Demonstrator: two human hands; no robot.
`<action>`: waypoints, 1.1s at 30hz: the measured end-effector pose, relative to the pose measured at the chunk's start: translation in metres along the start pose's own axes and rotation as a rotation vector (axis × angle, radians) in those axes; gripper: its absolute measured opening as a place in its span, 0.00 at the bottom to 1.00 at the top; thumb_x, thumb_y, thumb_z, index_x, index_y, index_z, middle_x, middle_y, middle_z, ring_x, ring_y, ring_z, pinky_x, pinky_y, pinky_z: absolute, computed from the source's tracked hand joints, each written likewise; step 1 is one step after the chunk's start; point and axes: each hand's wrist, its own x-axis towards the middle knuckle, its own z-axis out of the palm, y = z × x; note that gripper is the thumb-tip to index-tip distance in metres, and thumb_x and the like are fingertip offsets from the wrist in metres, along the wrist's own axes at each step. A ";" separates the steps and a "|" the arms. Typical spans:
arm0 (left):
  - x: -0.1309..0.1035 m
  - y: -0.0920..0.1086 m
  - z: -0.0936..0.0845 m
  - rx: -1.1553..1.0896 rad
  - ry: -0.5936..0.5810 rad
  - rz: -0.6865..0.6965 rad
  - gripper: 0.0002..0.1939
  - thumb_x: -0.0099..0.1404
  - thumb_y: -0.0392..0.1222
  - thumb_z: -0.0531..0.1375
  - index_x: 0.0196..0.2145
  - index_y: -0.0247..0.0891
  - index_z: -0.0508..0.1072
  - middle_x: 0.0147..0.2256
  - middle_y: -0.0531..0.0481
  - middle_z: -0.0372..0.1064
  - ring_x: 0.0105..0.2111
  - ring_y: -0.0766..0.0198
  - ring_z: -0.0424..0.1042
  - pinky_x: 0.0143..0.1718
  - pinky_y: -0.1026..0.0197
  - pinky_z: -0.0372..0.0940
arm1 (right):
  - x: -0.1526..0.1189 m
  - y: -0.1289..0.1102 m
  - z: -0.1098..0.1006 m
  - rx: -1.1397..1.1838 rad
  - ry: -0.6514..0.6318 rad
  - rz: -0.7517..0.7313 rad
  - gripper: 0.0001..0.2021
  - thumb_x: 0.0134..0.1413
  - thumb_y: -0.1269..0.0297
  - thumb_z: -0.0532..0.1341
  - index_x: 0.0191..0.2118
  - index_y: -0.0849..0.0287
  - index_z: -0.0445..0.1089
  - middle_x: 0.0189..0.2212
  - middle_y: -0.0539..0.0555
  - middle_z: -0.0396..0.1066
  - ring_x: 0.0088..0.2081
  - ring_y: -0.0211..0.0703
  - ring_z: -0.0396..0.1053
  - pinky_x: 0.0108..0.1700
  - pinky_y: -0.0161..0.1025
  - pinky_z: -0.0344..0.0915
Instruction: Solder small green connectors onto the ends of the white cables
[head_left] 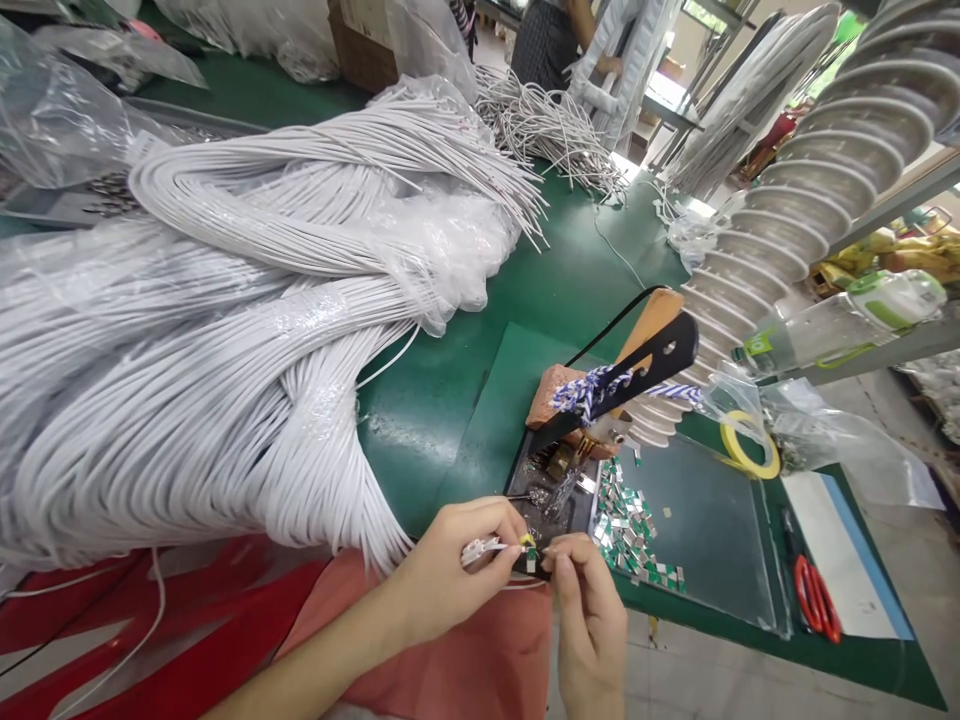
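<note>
My left hand [469, 565] is closed around the end of a white cable [480, 550], with thin wires sticking out past its fingertips. A small green and silver connector board [532, 560] sits at the wire ends, between my two hands. Close on its right, my right hand [581, 590] has thumb and forefinger pinched together; what is between them is too small to make out. Behind the hands is a dark tray [559, 515] with a soldering fixture, under a black metal bracket [652, 365] tied with blue and white cord to a brick [551, 395].
Large bundles of white cable [225, 400] cover the left side. Many small connector boards [630, 525] lie on a tray at the right, near yellow tape [750, 445] and red-handled scissors [816, 600]. A ribbed hose [810, 200] hangs at upper right. A person [547, 45] stands behind.
</note>
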 end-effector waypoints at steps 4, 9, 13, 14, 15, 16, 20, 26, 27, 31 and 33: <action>0.002 0.003 0.001 0.014 0.013 0.041 0.09 0.60 0.28 0.55 0.24 0.36 0.65 0.29 0.50 0.69 0.31 0.65 0.70 0.33 0.66 0.63 | 0.000 0.001 -0.004 -0.014 0.048 -0.069 0.10 0.63 0.61 0.56 0.34 0.55 0.72 0.28 0.49 0.70 0.30 0.39 0.68 0.33 0.31 0.65; 0.003 0.004 0.003 0.053 0.021 0.027 0.09 0.62 0.29 0.54 0.25 0.36 0.64 0.31 0.50 0.69 0.31 0.65 0.70 0.34 0.66 0.63 | -0.002 0.001 0.004 0.072 0.104 0.100 0.09 0.63 0.57 0.57 0.35 0.55 0.68 0.24 0.46 0.64 0.25 0.36 0.61 0.28 0.30 0.60; 0.005 0.005 0.003 0.067 0.040 0.039 0.09 0.63 0.29 0.53 0.26 0.37 0.64 0.30 0.50 0.68 0.31 0.65 0.69 0.33 0.65 0.63 | 0.002 0.000 0.010 0.165 0.094 0.062 0.08 0.62 0.58 0.59 0.33 0.55 0.65 0.28 0.48 0.63 0.30 0.37 0.63 0.33 0.30 0.62; 0.006 0.005 0.003 0.068 0.040 0.045 0.09 0.63 0.29 0.53 0.26 0.37 0.63 0.30 0.50 0.68 0.31 0.65 0.69 0.33 0.66 0.63 | 0.004 0.000 0.011 0.176 0.092 0.035 0.08 0.62 0.60 0.60 0.33 0.55 0.65 0.31 0.49 0.65 0.33 0.38 0.64 0.35 0.31 0.63; 0.007 0.006 0.003 0.070 0.039 0.050 0.09 0.63 0.29 0.53 0.26 0.37 0.63 0.30 0.50 0.68 0.31 0.65 0.69 0.33 0.66 0.63 | 0.005 -0.001 0.012 0.182 0.090 0.012 0.07 0.61 0.61 0.60 0.33 0.55 0.66 0.33 0.50 0.65 0.36 0.39 0.65 0.37 0.31 0.64; 0.007 0.005 0.003 0.071 0.037 0.051 0.09 0.63 0.29 0.53 0.26 0.37 0.63 0.30 0.50 0.68 0.31 0.65 0.69 0.33 0.66 0.63 | 0.006 0.000 0.012 0.185 0.089 -0.004 0.06 0.61 0.63 0.60 0.33 0.55 0.66 0.35 0.51 0.65 0.39 0.39 0.65 0.39 0.31 0.64; 0.007 0.005 0.003 0.068 0.044 0.066 0.09 0.64 0.29 0.54 0.27 0.37 0.64 0.31 0.50 0.68 0.31 0.66 0.69 0.34 0.67 0.63 | 0.007 0.001 0.014 0.222 0.099 -0.028 0.04 0.61 0.66 0.60 0.33 0.55 0.68 0.37 0.52 0.66 0.41 0.39 0.66 0.40 0.31 0.65; 0.007 0.009 0.004 0.046 0.087 0.092 0.09 0.62 0.27 0.54 0.27 0.37 0.64 0.31 0.51 0.68 0.31 0.67 0.70 0.34 0.68 0.63 | 0.008 0.001 0.014 0.260 0.118 -0.056 0.04 0.59 0.69 0.62 0.32 0.56 0.70 0.36 0.52 0.67 0.39 0.39 0.66 0.39 0.31 0.66; 0.007 0.009 0.005 0.047 0.093 0.094 0.09 0.62 0.27 0.54 0.27 0.36 0.65 0.31 0.51 0.68 0.31 0.67 0.70 0.34 0.68 0.64 | 0.008 0.000 0.013 0.259 0.113 -0.064 0.04 0.59 0.69 0.62 0.32 0.56 0.70 0.36 0.52 0.67 0.39 0.39 0.66 0.39 0.31 0.66; 0.008 0.011 0.005 0.045 0.098 0.093 0.09 0.63 0.27 0.54 0.27 0.36 0.66 0.31 0.50 0.69 0.31 0.66 0.70 0.34 0.67 0.64 | 0.011 -0.004 0.012 0.236 0.108 -0.103 0.05 0.58 0.70 0.62 0.31 0.56 0.70 0.34 0.52 0.68 0.38 0.38 0.67 0.38 0.30 0.67; 0.007 0.010 0.005 0.046 0.095 0.085 0.08 0.63 0.27 0.54 0.27 0.36 0.66 0.31 0.50 0.69 0.31 0.66 0.71 0.34 0.67 0.64 | 0.013 -0.005 0.012 0.226 0.121 -0.123 0.05 0.57 0.70 0.63 0.30 0.56 0.71 0.33 0.52 0.68 0.36 0.38 0.68 0.36 0.30 0.68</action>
